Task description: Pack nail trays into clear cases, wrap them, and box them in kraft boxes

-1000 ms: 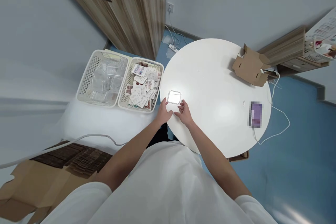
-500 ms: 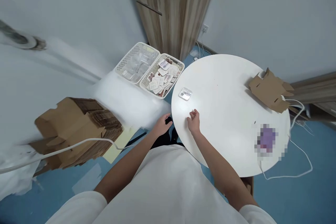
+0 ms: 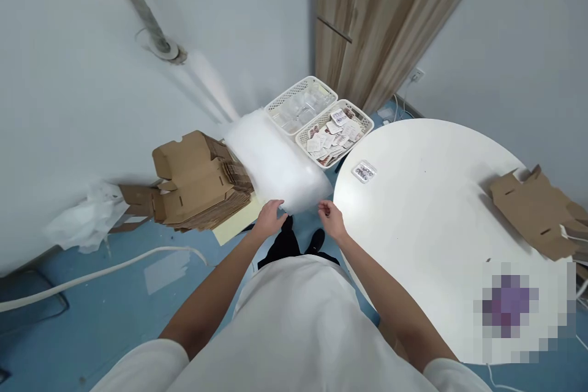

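No text is legible: marks on the cards (image 3: pixel 340 117) heaped in the perforated plastic basket (image 3: pixel 309 155) and on the clear case (image 3: pixel 364 171) near the round table's (image 3: pixel 427 202) left edge are too small.

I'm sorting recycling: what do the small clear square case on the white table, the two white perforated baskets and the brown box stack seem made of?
Small clear square case: probably glossy plastic; contents show through. Two white perforated baskets: likely satin plastic, with regular holes. Brown box stack: seemingly matte cardboard, creased and slotted.
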